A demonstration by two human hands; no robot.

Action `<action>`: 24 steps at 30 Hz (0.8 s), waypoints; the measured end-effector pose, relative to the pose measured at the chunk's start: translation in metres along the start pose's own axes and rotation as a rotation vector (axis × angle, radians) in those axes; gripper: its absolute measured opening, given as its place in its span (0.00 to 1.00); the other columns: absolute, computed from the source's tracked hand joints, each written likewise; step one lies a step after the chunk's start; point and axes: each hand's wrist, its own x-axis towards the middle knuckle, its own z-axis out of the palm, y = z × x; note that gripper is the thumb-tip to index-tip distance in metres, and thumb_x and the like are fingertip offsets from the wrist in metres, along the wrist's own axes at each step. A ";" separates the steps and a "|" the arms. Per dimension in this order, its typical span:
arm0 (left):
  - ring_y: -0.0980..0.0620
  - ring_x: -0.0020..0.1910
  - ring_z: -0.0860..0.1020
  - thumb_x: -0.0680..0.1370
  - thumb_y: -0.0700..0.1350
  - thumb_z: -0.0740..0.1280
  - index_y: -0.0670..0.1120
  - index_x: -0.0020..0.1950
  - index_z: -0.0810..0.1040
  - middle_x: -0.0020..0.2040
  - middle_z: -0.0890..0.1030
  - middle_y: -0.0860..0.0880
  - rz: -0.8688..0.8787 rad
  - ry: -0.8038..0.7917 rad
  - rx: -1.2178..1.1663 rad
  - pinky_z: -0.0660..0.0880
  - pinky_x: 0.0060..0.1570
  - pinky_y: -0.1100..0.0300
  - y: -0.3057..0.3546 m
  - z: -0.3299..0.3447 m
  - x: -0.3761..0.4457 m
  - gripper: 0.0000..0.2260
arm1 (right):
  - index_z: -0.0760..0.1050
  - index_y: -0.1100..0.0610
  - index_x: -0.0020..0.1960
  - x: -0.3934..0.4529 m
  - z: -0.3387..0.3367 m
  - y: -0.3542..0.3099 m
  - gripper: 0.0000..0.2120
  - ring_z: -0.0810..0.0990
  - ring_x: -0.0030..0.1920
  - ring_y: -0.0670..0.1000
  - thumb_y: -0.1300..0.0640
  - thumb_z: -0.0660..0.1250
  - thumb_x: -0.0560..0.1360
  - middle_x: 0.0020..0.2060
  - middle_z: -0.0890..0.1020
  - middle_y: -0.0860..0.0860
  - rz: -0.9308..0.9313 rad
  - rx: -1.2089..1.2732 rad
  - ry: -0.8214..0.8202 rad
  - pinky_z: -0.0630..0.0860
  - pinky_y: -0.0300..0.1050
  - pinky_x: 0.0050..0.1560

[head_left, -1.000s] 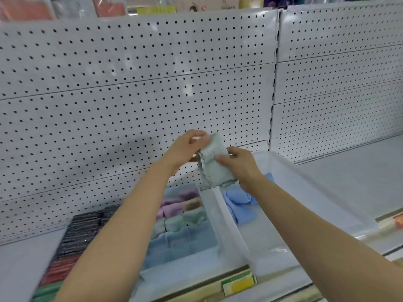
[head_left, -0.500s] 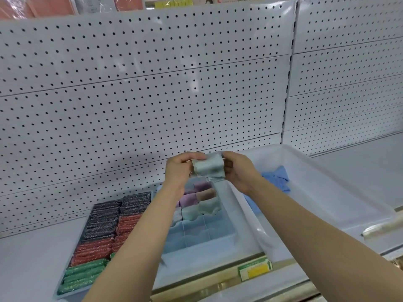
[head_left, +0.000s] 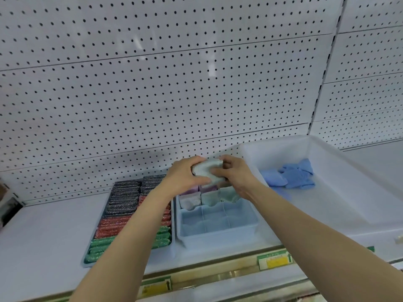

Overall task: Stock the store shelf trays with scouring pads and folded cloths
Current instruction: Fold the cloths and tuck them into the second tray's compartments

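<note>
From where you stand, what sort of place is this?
Most likely a shop aisle being restocked: a white pegboard back wall, yellow price tags along the shelf's front edge, and trays of scouring pads beside a divided tray of folded cloths.

Single head cam, wide-angle, worn by person. Faces forward and slightly down at shelf [head_left: 43, 232] and pegboard back wall [head_left: 174, 83]. Close range: forearms enter from bottom edge, hands near frame centre. No second view, no overlap to report.
</note>
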 end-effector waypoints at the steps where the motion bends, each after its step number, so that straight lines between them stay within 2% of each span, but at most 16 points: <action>1: 0.58 0.36 0.76 0.68 0.46 0.77 0.55 0.49 0.80 0.40 0.80 0.56 -0.019 -0.004 0.075 0.71 0.33 0.65 -0.008 0.001 -0.001 0.12 | 0.76 0.60 0.47 0.001 0.005 0.006 0.09 0.75 0.39 0.52 0.69 0.72 0.70 0.38 0.78 0.56 -0.010 -0.071 -0.030 0.73 0.46 0.39; 3: 0.54 0.37 0.76 0.68 0.45 0.75 0.53 0.44 0.80 0.38 0.79 0.54 -0.053 -0.006 0.246 0.70 0.33 0.60 -0.024 0.002 -0.005 0.08 | 0.75 0.56 0.42 0.000 0.013 0.022 0.11 0.73 0.35 0.48 0.68 0.73 0.68 0.34 0.75 0.51 -0.030 -0.269 -0.114 0.72 0.41 0.39; 5: 0.53 0.39 0.77 0.68 0.45 0.74 0.54 0.43 0.80 0.39 0.79 0.55 -0.064 -0.048 0.346 0.70 0.35 0.60 -0.041 0.004 -0.012 0.07 | 0.74 0.52 0.40 -0.004 0.023 0.038 0.12 0.70 0.30 0.41 0.66 0.74 0.67 0.30 0.73 0.45 -0.065 -0.481 -0.203 0.69 0.33 0.34; 6: 0.52 0.38 0.77 0.68 0.45 0.74 0.54 0.40 0.78 0.37 0.79 0.55 -0.053 -0.078 0.370 0.68 0.34 0.61 -0.048 0.008 -0.017 0.06 | 0.74 0.51 0.39 -0.005 0.028 0.046 0.12 0.70 0.29 0.39 0.65 0.73 0.67 0.29 0.72 0.44 -0.101 -0.575 -0.230 0.68 0.33 0.32; 8: 0.52 0.39 0.76 0.68 0.44 0.73 0.53 0.38 0.76 0.36 0.78 0.55 -0.041 -0.134 0.423 0.65 0.33 0.61 -0.060 0.019 -0.027 0.07 | 0.78 0.50 0.37 -0.006 0.036 0.063 0.07 0.71 0.31 0.43 0.62 0.71 0.65 0.28 0.74 0.45 -0.148 -0.729 -0.241 0.67 0.38 0.32; 10: 0.52 0.39 0.76 0.69 0.44 0.72 0.51 0.41 0.77 0.37 0.78 0.55 -0.008 -0.149 0.506 0.65 0.34 0.60 -0.070 0.028 -0.033 0.05 | 0.83 0.53 0.46 -0.004 0.042 0.077 0.12 0.75 0.34 0.45 0.61 0.69 0.64 0.31 0.77 0.46 -0.140 -0.792 -0.255 0.70 0.39 0.35; 13: 0.51 0.39 0.77 0.68 0.49 0.70 0.51 0.44 0.79 0.38 0.80 0.53 0.039 -0.145 0.572 0.70 0.34 0.60 -0.079 0.032 -0.036 0.06 | 0.81 0.50 0.49 0.003 0.053 0.093 0.12 0.81 0.42 0.49 0.58 0.70 0.67 0.39 0.83 0.49 -0.089 -0.903 -0.254 0.76 0.43 0.42; 16: 0.50 0.39 0.78 0.67 0.55 0.70 0.52 0.46 0.80 0.39 0.81 0.52 0.064 -0.195 0.592 0.69 0.34 0.61 -0.079 0.034 -0.035 0.11 | 0.79 0.47 0.54 0.009 0.061 0.105 0.13 0.78 0.52 0.54 0.57 0.67 0.71 0.49 0.81 0.51 -0.108 -1.124 -0.242 0.76 0.47 0.50; 19: 0.48 0.41 0.79 0.71 0.55 0.68 0.51 0.48 0.80 0.42 0.82 0.51 0.138 -0.188 0.759 0.68 0.38 0.59 -0.076 0.041 -0.035 0.10 | 0.79 0.47 0.53 0.012 0.063 0.104 0.13 0.75 0.53 0.54 0.58 0.66 0.70 0.48 0.82 0.52 -0.112 -1.215 -0.268 0.76 0.49 0.50; 21: 0.47 0.43 0.79 0.73 0.53 0.64 0.51 0.49 0.80 0.44 0.83 0.49 0.145 -0.161 0.833 0.66 0.41 0.58 -0.076 0.046 -0.035 0.10 | 0.79 0.48 0.51 0.012 0.061 0.099 0.12 0.76 0.52 0.53 0.57 0.66 0.69 0.47 0.83 0.52 -0.116 -1.193 -0.322 0.77 0.49 0.48; 24: 0.47 0.49 0.79 0.74 0.53 0.63 0.55 0.57 0.80 0.50 0.83 0.50 0.117 -0.192 0.739 0.69 0.47 0.56 -0.079 0.047 -0.034 0.14 | 0.80 0.48 0.51 0.011 0.052 0.092 0.14 0.81 0.46 0.51 0.57 0.66 0.66 0.46 0.85 0.49 -0.135 -1.084 -0.367 0.78 0.49 0.46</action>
